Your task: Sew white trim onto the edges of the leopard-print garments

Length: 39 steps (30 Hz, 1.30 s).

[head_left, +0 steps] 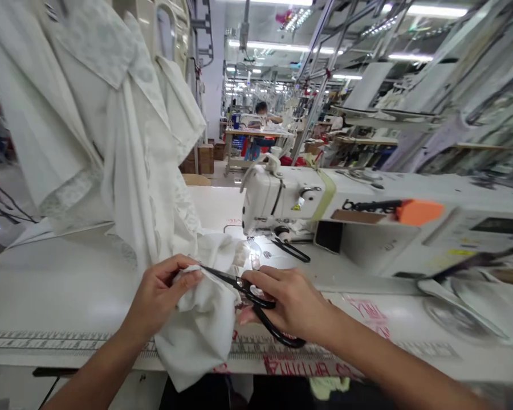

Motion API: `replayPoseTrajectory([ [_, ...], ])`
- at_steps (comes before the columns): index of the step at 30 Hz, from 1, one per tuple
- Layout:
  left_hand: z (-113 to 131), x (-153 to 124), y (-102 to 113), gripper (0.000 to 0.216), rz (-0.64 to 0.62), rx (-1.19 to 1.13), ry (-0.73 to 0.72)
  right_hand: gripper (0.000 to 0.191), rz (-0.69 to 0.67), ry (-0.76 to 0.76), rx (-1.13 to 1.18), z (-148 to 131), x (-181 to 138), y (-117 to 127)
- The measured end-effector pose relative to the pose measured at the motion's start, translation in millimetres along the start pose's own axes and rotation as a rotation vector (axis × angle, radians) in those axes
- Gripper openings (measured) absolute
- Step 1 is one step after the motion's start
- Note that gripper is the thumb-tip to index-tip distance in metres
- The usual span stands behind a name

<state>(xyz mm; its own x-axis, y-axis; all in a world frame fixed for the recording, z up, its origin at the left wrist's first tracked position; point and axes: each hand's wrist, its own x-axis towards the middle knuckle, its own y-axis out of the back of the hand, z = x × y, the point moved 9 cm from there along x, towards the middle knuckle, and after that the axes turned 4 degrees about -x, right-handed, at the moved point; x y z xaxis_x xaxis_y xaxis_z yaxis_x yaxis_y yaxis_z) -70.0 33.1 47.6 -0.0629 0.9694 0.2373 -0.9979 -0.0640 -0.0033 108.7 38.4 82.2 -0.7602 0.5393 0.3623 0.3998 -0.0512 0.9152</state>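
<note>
My left hand (160, 293) pinches a bunched piece of white fabric (200, 324) at the front edge of the sewing table. My right hand (288, 302) is closed round the loops of black scissors (243, 287), whose blades point left and touch the fabric just by my left fingers. The fabric runs up from my hands to a white garment (123, 125) hanging at the upper left. Directly behind my hands stands the white sewing machine (282, 196), its needle area lit.
The white table (60, 290) has a printed ruler strip along its front edge and red writing near my right wrist. An orange-handled tool (416, 212) lies on the machine body. More cloth (474, 302) is piled at right. A person sits at a distant workstation (260, 114).
</note>
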Motion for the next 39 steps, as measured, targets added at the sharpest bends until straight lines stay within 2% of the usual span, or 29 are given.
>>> replayPoseTrajectory([
  [3, 17, -5, -15, 0.011, -0.074, 0.104, -0.087, 0.045, 0.016, -0.078, 0.085, 7, -31, 2],
  [6, 28, -8, -31, 0.011, -0.162, 0.163, -0.134, 0.048, -0.031, -0.230, 0.040, 29, -66, 1],
  [9, 26, -7, -28, 0.011, -0.093, 0.197, -0.110, 0.043, -0.142, -0.411, -0.190, 73, -102, 3],
  [11, 22, -7, -21, 0.013, -0.029, 0.203, -0.078, 0.037, -0.180, -0.497, -0.329, 106, -125, 14],
  [13, 21, -10, -16, 0.016, -0.001, 0.203, -0.060, 0.039, -0.215, -0.492, -0.365, 130, -138, 24],
  [15, 24, -15, -12, 0.015, 0.016, 0.217, -0.086, 0.043, -0.221, -0.484, -0.485, 139, -139, 36],
  [17, 31, -21, -10, 0.010, 0.033, 0.229, -0.154, 0.044, -0.124, -0.460, -0.608, 121, -122, 47],
  [18, 35, -24, -10, 0.008, 0.046, 0.229, -0.192, 0.042, -0.039, -0.425, -0.611, 101, -107, 50],
  [20, 39, -30, -9, 0.007, 0.088, 0.223, -0.260, 0.036, 0.199, -0.286, -0.392, 46, -68, 50],
  [21, 41, -33, -8, 0.008, 0.114, 0.218, -0.289, 0.039, 0.267, -0.181, -0.234, 17, -47, 44],
  [23, 41, -38, -6, 0.009, 0.177, 0.200, -0.344, 0.063, 0.337, -0.005, 0.061, -30, -7, 29],
  [24, 39, -40, -3, 0.010, 0.205, 0.184, -0.362, 0.061, 0.367, 0.010, 0.193, -41, 9, 22],
  [27, 29, -43, 7, 0.010, 0.261, 0.108, -0.359, 0.017, 0.403, -0.003, 0.450, -49, 42, 2],
  [28, 26, -44, 11, 0.010, 0.266, 0.083, -0.342, 0.011, 0.401, 0.013, 0.493, -49, 47, -2],
  [30, 22, -43, 17, 0.008, 0.234, 0.055, -0.297, 0.008, 0.376, 0.078, 0.538, -51, 54, -6],
  [33, 27, -40, 22, 0.009, 0.120, 0.108, -0.273, 0.007, 0.317, 0.168, 0.546, -57, 61, -6],
  [37, 45, -35, 24, 0.012, 0.002, 0.236, -0.386, 0.008, 0.287, 0.257, 0.473, -69, 67, -2],
  [39, 45, -32, 26, 0.011, -0.008, 0.142, -0.407, 0.008, 0.328, 0.286, 0.448, -72, 68, 1],
])
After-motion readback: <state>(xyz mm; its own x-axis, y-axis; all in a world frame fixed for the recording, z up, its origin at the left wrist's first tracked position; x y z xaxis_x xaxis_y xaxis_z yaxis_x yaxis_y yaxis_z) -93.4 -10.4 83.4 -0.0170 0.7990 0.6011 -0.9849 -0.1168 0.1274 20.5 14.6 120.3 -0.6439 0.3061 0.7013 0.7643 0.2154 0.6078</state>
